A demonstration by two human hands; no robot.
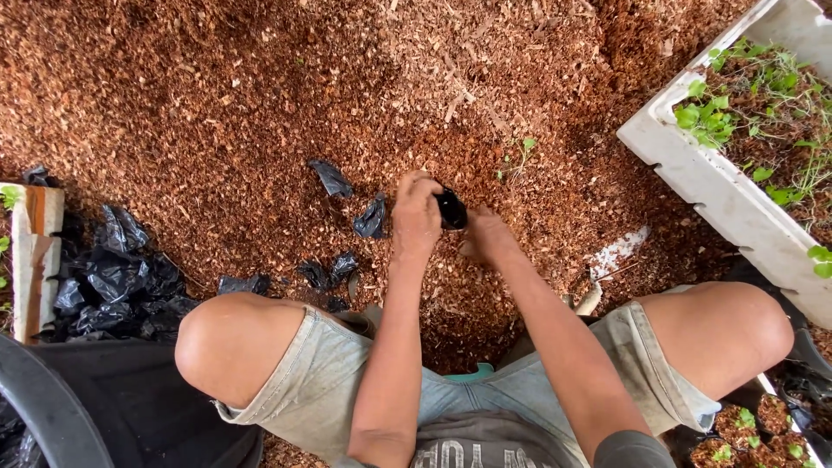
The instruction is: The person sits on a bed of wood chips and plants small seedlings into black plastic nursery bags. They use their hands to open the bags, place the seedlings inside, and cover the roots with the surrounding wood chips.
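Denim shorts frame both forearms reaching forward. The left hand clenches round a small black nursery bag, held just above the brown coir heap; the right hand cups mulch beside it. Keeping the bag's mouth wide should limit spills.

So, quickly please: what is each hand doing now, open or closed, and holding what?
Left hand: closed on a small black plastic bag.
Right hand: low on the brown wood chips beside the bag; open or closed cannot be told.
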